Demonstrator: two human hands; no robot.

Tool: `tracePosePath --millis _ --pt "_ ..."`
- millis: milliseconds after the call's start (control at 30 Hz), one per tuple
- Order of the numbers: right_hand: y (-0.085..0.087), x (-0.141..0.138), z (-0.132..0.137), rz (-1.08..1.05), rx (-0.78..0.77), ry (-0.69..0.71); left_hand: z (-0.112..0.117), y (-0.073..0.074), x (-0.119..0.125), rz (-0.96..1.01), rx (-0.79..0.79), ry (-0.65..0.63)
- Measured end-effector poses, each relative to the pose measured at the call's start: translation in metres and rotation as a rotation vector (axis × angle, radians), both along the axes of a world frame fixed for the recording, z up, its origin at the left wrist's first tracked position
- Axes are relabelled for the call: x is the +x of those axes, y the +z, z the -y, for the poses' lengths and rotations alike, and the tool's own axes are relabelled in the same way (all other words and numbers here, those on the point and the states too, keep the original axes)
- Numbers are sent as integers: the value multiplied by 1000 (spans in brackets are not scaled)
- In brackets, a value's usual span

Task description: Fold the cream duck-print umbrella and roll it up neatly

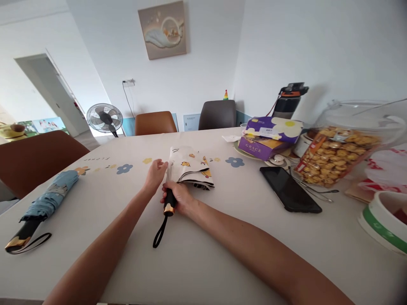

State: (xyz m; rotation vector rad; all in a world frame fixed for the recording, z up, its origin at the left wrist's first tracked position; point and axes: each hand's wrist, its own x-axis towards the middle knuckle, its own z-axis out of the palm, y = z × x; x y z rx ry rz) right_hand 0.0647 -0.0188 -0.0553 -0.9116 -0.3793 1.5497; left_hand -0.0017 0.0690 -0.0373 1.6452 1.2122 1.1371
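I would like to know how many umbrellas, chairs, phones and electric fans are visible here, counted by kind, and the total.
Umbrellas: 2 (white umbrella in the right hand, blue umbrella lying on the table)
Chairs: 3 (left brown chair, far brown chair, dark chair)
Phones: 1 (black phone)
Electric fans: 1 (standing fan)
Total: 7

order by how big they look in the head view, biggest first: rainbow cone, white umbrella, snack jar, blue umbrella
1. snack jar
2. blue umbrella and white umbrella: too alike to rank; blue looks longer, white's canopy wider
3. rainbow cone
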Motion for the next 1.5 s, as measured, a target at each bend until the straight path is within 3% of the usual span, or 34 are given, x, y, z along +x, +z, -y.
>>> tracePosePath --millis 167,300,400,467,567,667,833,967,1100,1267,1500 --pt "-8 1 -6 -32 51 -56 33 28 22 -453 461 -162" --pt "-11 2 -6 -75 134 -149 52 34 58 -939 731 -358" --pt "-12 4 -3 -93 158 -141 52 35 78 -1121 847 -374" --pt "-12 5 -3 -96 162 -126 49 36 84 -1128 866 -309" --pt "-11 5 -5 -87 122 -111 42 41 81 -1041 814 -144" --pt "-9 4 -6 -86 62 -64 33 48 64 -879 611 -4" --pt "-5 7 -4 -119 28 -24 11 49 22 -421 317 266" --pt "-2 11 1 -173 50 4 -1 29 -11 53 7 253" --pt "2 13 3 -188 45 -12 -1 0 -36 291 -178 258" --pt "5 13 2 -170 64 9 1 -22 -45 341 -244 203" --pt "7 17 3 -105 73 56 5 -17 -40 298 -177 107"
